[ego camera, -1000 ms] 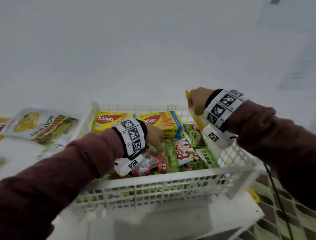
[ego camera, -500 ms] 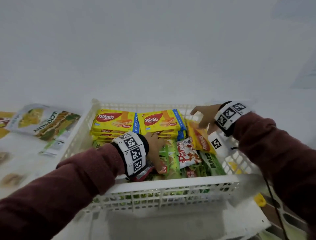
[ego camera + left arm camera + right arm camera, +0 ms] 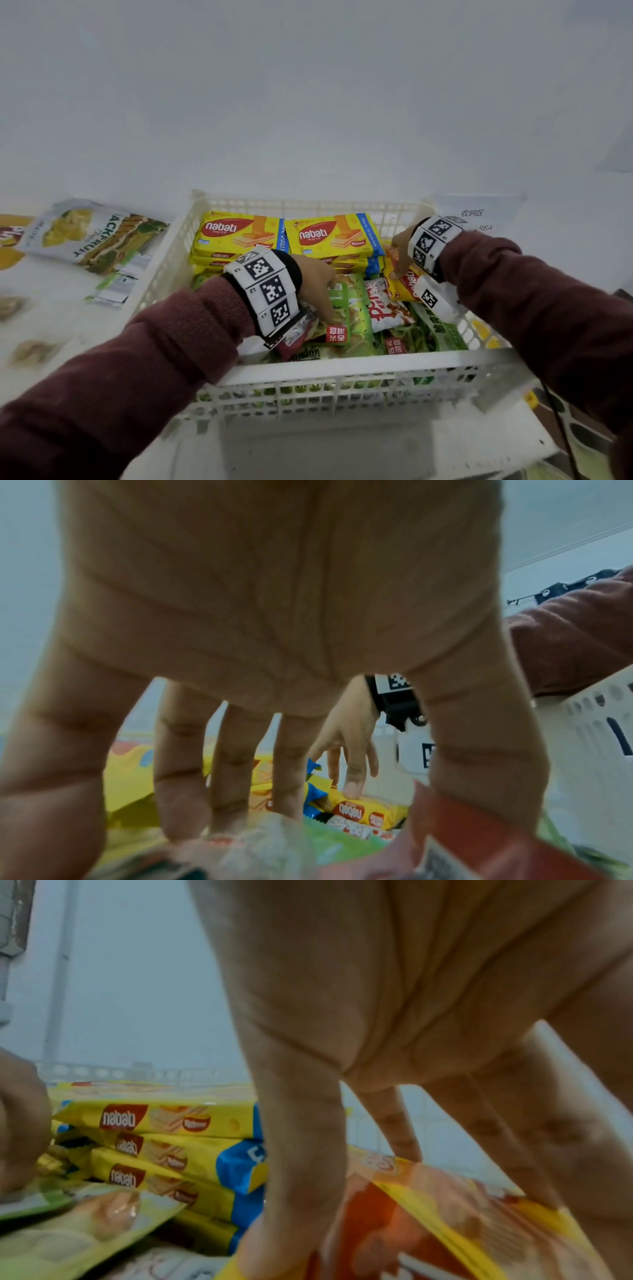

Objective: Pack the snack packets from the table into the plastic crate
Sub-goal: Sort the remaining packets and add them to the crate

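Observation:
The white plastic crate holds stacked yellow nabati wafer packets along its back wall. Green packets and a white-red packet lie in front. My right hand presses with straight, spread fingers on a yellow-orange packet at the crate's right side. Left of it, my left hand rests inside the crate, its straight fingers touching the green packets. A small dark red packet lies under the left wrist.
A white-green jackfruit packet lies on the white table left of the crate, with another packet cut off at the far left edge. A paper label lies behind the crate's right corner. The table ends at the lower right.
My right hand brought the yellow-orange packet down from above the right rim into the crate, let go of its grip and now presses on it. The left hand stayed on the green packets.

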Motion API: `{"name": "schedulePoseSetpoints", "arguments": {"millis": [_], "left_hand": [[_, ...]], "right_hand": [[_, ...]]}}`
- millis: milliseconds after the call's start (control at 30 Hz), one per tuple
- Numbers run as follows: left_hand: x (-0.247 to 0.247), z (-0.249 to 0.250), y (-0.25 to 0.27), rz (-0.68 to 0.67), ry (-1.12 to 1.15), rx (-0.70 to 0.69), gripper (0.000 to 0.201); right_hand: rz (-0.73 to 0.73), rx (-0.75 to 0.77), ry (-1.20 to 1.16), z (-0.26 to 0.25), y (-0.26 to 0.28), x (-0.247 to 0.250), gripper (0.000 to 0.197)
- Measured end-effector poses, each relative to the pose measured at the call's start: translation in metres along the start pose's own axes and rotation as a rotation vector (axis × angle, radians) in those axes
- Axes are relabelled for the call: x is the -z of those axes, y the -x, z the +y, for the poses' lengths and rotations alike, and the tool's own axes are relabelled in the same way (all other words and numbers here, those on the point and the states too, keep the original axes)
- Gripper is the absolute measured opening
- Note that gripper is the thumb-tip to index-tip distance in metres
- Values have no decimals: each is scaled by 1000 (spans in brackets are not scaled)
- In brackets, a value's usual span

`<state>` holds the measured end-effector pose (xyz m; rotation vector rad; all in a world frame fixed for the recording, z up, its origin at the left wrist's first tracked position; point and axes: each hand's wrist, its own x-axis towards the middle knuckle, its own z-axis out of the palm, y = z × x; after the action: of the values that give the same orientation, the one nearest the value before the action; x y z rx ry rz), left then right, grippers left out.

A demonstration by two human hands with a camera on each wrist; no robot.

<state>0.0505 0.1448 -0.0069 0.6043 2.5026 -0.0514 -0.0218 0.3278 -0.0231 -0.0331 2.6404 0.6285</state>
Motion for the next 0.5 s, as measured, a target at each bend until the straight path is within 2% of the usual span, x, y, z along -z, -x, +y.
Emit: {"name": "schedulePoseSetpoints", "arguments": {"millis": [33,100,200,267,333,367,433,500], "left_hand": [[2,-1,1,5,19,-4,32],[6,-4,6,44,47,-3,28],[17,-17,15,118,144,11,48],[23,-27,22,162,199,8,46],[28,-34,26,203,249,4,40],[29,-36,26,220,277,-1,35],[32,-38,28,254,334,-11,25],[33,-40,28,280,372,-6,22]], "right_hand": [[-9,10,-6,0,2,1,81],[-40,14,-53,1,6,6,74],[31,24,-82,5,21,23,65],[144,100,-68,-1,41,35,57],[195,281,-84,-16,57,40,52],[173,408,-104,-27,62,40,55],[63,644,-109,-53,63,35,72],[13,744,34,-77,56,26,91]]}}
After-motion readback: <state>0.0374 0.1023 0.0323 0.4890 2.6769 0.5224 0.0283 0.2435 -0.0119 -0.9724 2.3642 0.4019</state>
